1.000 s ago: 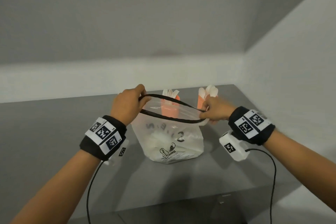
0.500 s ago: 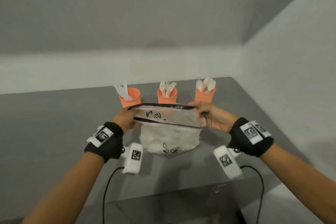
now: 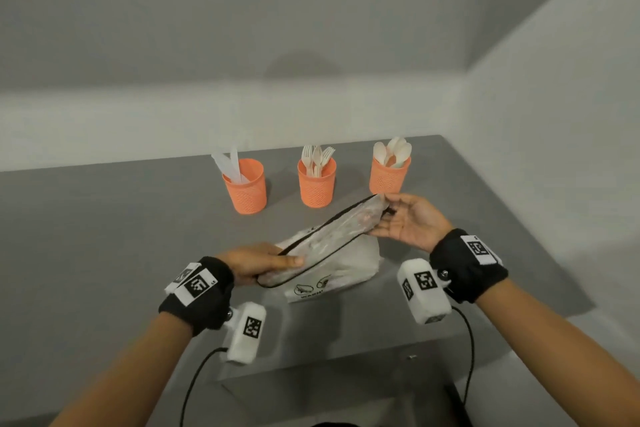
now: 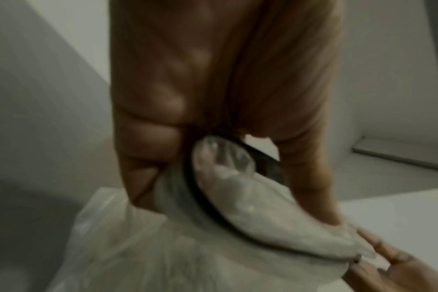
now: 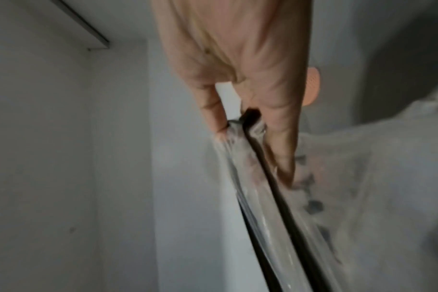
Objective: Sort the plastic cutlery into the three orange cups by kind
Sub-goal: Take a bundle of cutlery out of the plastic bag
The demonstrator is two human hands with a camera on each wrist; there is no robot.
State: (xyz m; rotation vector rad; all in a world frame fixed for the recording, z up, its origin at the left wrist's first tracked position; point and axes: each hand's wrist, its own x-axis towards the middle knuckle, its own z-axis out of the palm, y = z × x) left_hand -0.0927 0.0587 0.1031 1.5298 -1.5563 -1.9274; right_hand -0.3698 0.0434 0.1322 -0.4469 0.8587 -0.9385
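Note:
Three orange cups stand in a row at the back of the grey table (image 3: 104, 236): the left cup (image 3: 246, 189) holds white knives, the middle cup (image 3: 317, 184) forks, the right cup (image 3: 388, 177) spoons. In front of them lies a clear plastic bag (image 3: 332, 253) with a black-edged mouth. My left hand (image 3: 263, 262) pinches the near-left end of the mouth, seen close in the left wrist view (image 4: 213, 158). My right hand (image 3: 403, 218) pinches the far-right end (image 5: 248, 122). The mouth is pulled narrow, nearly flat.
White walls close in behind the table and along its right side (image 3: 554, 149). The table's front edge (image 3: 346, 354) runs just below the wrist cameras, whose black cables hang over it. An orange cup (image 5: 313, 87) peeks past my right hand's fingers in the right wrist view.
The bag's mouth, held wide and high a second ago, has been stretched flat and lowered. My left hand came down toward me and my right hand moved back toward the spoon cup.

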